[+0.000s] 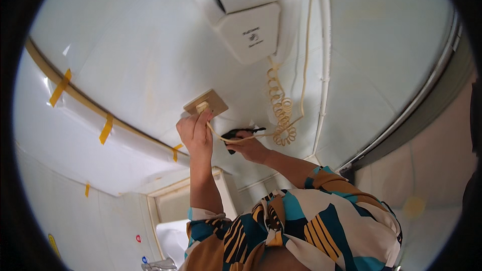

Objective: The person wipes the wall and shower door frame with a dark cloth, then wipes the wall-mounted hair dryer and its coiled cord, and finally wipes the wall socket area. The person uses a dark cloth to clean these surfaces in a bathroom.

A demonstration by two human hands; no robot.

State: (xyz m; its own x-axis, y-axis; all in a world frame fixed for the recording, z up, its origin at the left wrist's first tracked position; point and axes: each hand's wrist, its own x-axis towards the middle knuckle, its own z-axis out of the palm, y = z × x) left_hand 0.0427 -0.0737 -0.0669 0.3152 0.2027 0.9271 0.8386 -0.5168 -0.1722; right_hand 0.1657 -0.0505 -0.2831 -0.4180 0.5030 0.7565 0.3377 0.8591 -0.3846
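Observation:
My left hand point(196, 130) grips the cream plug point(202, 107) where it meets the beige wall socket plate point(217, 102). From the plug a cream cord runs down and right, across the front of my right hand, to a coiled cable point(280, 109) hanging below the white wall-mounted hair dryer point(250, 26). My right hand point(246, 146) is closed around a dark, crumpled item point(231, 135), probably a cloth, close to the wall and below the socket. Whether the plug is fully seated cannot be told.
A white pipe point(323, 82) runs along the wall corner at right. At left, a wooden-toned edge strip point(88, 105) carries pieces of yellow tape point(106, 128). Low at left are a white basin point(171, 237) and a metal tap point(162, 264). A dark-edged frame point(410, 113) curves at far right.

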